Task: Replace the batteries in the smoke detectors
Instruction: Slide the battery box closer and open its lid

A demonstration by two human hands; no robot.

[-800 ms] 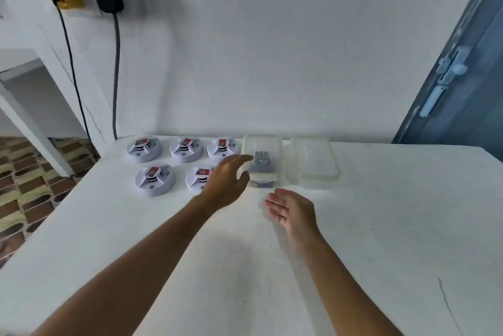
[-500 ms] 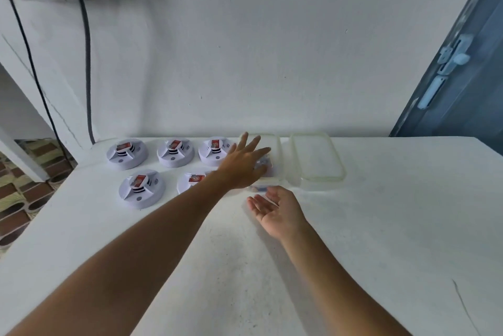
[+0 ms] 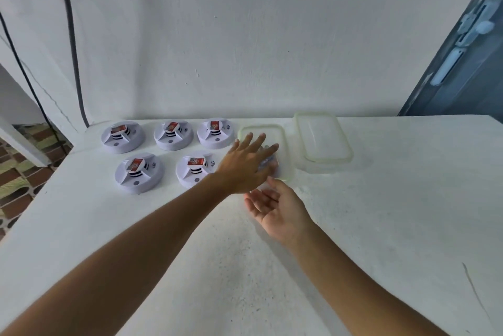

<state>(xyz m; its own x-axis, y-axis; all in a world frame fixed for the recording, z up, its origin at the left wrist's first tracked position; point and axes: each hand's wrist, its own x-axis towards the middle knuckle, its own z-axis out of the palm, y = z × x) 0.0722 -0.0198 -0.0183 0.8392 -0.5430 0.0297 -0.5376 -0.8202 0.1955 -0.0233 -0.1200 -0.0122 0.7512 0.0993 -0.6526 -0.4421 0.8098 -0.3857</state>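
Observation:
Several white round smoke detectors, each with a red battery on top, lie in two rows at the back left of the white table [image 3: 381, 226]; the nearest one [image 3: 194, 169] sits just left of my left wrist. A clear plastic box [image 3: 272, 131] stands to their right, its contents mostly hidden. My left hand [image 3: 245, 164] reaches over this box with fingers spread and straight. My right hand [image 3: 275, 207] hovers palm-up just in front of the box, fingers relaxed, holding nothing.
The box's clear lid [image 3: 322, 138] lies upturned to the right of the box. A white wall rises behind the table. Two black cables [image 3: 72, 44] hang down at the left. A blue-grey door [image 3: 462, 63] stands at the far right.
My left hand has spread its fingers and moved out over the clear box. My right hand stays palm-up before it. The view has tilted and shifted slightly.

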